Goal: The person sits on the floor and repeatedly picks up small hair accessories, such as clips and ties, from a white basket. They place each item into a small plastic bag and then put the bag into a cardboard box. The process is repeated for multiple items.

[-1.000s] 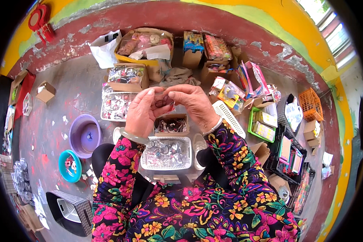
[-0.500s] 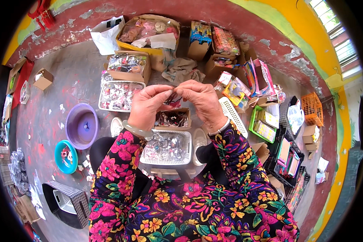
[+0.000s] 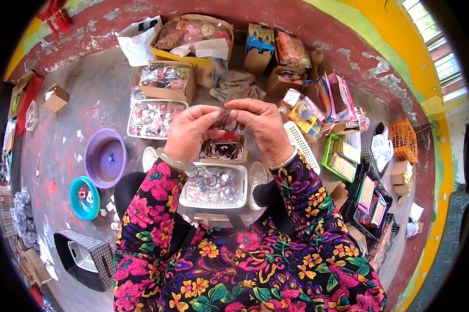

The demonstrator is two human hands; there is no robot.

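My left hand is closed, thumb and forefinger pinching a thin dark loop that looks like a hair tie. Facing it, my right hand has its thumb and forefinger curled at the loop's other side, their tips slightly apart. A small red piece shows below the loop; whether it hangs from it or lies in the box behind, I cannot tell. Beneath my hands stands a cardboard box of dark, stringy items. Nearer me, a white basket holds small clear-wrapped pieces.
Another white basket of packaged trinkets stands beyond my left hand, below an open carton. Purple and turquoise basins sit on the left. To the right are a green basket and a black crate.
My fingertips, close together before, have moved slightly apart and up. The right forefinger has straightened somewhat, and the red piece shows more plainly between my hands.
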